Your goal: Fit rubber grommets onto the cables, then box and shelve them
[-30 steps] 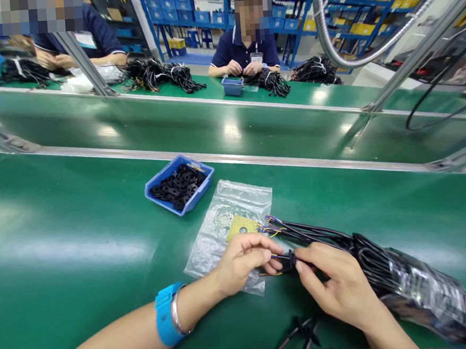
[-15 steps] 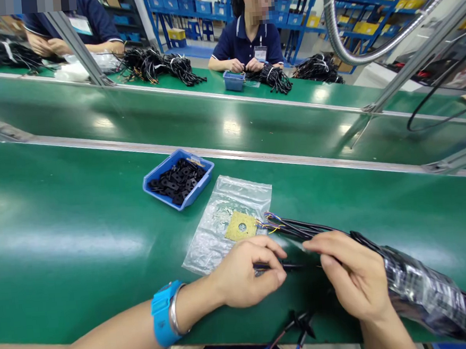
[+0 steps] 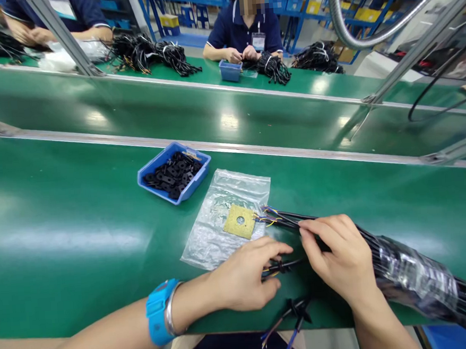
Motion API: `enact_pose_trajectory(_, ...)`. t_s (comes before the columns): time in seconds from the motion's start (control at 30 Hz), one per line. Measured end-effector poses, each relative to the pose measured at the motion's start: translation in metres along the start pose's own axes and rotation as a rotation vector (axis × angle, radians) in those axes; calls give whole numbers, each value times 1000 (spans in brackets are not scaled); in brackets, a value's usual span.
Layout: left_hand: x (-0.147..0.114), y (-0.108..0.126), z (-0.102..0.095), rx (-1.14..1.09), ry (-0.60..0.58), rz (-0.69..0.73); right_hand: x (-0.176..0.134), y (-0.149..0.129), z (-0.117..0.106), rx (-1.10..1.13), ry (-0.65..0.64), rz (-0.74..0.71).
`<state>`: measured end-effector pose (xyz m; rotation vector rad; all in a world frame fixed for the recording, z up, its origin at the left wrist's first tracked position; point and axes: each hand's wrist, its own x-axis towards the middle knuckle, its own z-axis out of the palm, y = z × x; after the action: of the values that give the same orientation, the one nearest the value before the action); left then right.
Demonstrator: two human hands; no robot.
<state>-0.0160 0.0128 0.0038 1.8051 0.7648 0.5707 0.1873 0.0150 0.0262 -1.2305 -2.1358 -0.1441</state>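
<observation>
My left hand (image 3: 250, 277) has its thumb and fingers apart, around a black cable end (image 3: 285, 266) with a small black part and thin coloured wires. My right hand (image 3: 340, 252) pinches at one of the black cables (image 3: 288, 219) with thumb and forefinger. The cables run from a thick bundle (image 3: 417, 270) wrapped in clear film on the right. Their stripped wire ends reach a yellow square pad (image 3: 239, 221) with a round hole, lying on a clear zip bag (image 3: 206, 245). Other cable ends with black parts (image 3: 296, 308) hang over the near table edge.
A blue bin (image 3: 196, 185) of small black parts stands beyond the bag. A metal rail (image 3: 231, 149) crosses behind it. Across the bench, two people handle cables beside cable heaps (image 3: 140, 53) and a small blue box (image 3: 230, 71). A flexible metal hose (image 3: 338, 23) hangs at upper right.
My left hand's thumb and fingers have spread apart, showing the cable end with its black part. My right hand has moved left and up to the cables. The view has shifted slightly.
</observation>
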Motion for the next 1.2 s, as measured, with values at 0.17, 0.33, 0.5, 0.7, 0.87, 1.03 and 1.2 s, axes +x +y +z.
enact_pose_trajectory(0.17,2,-9,6,-89,63,-76,-3,-4,-13,224,-239,-18)
enact_pose_trajectory(0.33,7,-13,9,-381,68,-242,-15,-5,-16,168,-685,45)
enact_pose_trajectory(0.5,7,-10,5,-436,118,-293,-16,-1,-11,152,-708,75)
enact_pose_trajectory(0.7,11,-4,-1,-595,106,-369,-12,2,-14,266,-602,157)
enact_pose_trajectory(0.87,15,-4,2,-683,137,-425,-12,3,-13,283,-602,178)
enact_pose_trajectory(1.03,16,-4,2,-646,143,-466,-10,4,-14,288,-490,89)
enact_pose_trajectory(1.2,14,-5,2,-528,88,-457,-16,-2,-15,10,-463,-27)
